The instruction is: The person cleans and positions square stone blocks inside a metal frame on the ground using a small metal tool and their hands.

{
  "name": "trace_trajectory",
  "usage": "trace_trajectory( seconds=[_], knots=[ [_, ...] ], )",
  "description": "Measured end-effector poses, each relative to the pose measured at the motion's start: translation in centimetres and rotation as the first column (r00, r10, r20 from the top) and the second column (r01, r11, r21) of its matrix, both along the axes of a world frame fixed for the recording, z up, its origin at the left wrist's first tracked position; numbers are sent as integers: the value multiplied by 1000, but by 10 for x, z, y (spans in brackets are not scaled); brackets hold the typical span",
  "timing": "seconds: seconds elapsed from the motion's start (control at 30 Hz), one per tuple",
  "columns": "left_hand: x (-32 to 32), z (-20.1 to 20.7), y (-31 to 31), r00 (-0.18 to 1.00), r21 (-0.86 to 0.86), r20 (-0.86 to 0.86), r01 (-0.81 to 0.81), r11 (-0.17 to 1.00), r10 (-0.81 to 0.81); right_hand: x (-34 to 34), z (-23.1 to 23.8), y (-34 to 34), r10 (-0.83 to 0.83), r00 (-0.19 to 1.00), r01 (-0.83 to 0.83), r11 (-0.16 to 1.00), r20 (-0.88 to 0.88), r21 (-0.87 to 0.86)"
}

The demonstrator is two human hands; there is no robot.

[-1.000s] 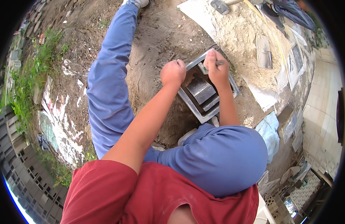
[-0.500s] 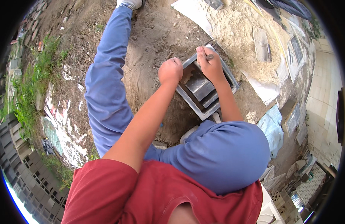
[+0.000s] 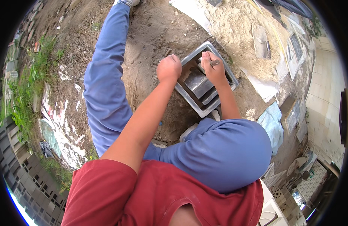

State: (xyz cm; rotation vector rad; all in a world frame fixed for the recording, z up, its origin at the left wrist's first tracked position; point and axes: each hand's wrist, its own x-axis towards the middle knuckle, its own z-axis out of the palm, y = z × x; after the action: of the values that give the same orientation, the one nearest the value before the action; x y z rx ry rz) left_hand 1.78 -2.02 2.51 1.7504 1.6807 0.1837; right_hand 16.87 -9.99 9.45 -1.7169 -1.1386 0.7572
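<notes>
A grey metal mould (image 3: 191, 102), shaped like a rectangular box with a raised rim, lies tilted across the ground in front of me. A dark stepped block (image 3: 199, 85) sits inside it, with some sandy material along the inner wall. My right hand (image 3: 216, 72) is over the mould's far right part, closed round a tool with a dark round handle (image 3: 214, 63). The tool's working end is mostly hidden by the fingers. At the mould's left rim my left hand (image 3: 169, 69) is closed in a fist; whatever it grips is hidden.
A pale sand heap (image 3: 234, 30) on white sheeting lies far right, with a flat trowel (image 3: 261, 42) resting on it. A light blue cloth (image 3: 272, 122) lies right of my bent knee. Grass (image 3: 38, 71) grows at left. A wire loop (image 3: 209, 39) shows at the mould's far corner.
My right hand has moved slightly nearer and lower over the mould's inside, and the tool handle has tipped. The left hand stays closed by the rim. The whole view has shifted a little.
</notes>
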Motion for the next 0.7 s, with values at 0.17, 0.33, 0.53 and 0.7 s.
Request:
trace_trajectory(
  seconds=[0.17, 0.33, 0.53, 0.7],
  knots=[
    [0, 2, 0, 999, -8, -41, -15, 1000, 15, -1, 30, -2, 25, 999, -24, 1000, -35, 17],
    [0, -5, 0, 999, 23, -33, 18, 1000, -17, 6, 9, -1, 126, 991, -121, 986, 38, -112],
    [0, -7, -2, 998, 53, -51, 48, 997, -46, 11, 0, -31, -6, 1000, 6, 999, 8, -53],
    [1, -9, 4, 998, 75, -54, 19, 997, -15, 15, 29, -36, -83, 992, 79, 996, -99, -49]
  ],
)
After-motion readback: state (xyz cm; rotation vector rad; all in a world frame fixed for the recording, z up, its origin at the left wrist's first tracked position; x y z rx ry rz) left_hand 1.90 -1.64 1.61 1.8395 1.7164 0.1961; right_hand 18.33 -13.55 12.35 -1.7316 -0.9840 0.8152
